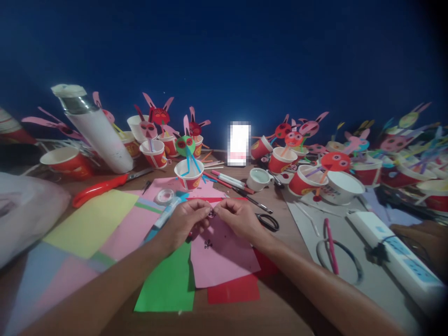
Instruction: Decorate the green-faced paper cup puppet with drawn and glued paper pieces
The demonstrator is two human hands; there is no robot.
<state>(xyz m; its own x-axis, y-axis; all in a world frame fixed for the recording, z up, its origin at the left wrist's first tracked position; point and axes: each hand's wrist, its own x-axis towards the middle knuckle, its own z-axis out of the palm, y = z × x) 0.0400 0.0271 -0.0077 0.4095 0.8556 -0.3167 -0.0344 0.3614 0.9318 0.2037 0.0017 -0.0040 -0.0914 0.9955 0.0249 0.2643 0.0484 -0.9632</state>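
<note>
My left hand (192,220) and my right hand (238,219) meet in the middle, both closed in a pinch. Between their fingertips is a small paper cutout (212,213) with a black drawn pattern; the fingers partly hide it. Below them lies a pink paper sheet (226,261) bearing a black flower-like drawing (208,244). Green paper (166,284) and red paper (234,289) stick out from under the pink sheet. Black-handled scissors (269,222) rest beside my right hand, and a tape roll (164,196) lies beyond my left.
Several red paper cups (189,175) with paper animal heads stand along the back. On the left are a leaning white flask (100,135), a red-handled knife (101,189) and a plastic bag (30,210). At right lies a power strip (395,252). Pens (231,181) lie near a small cup (259,179).
</note>
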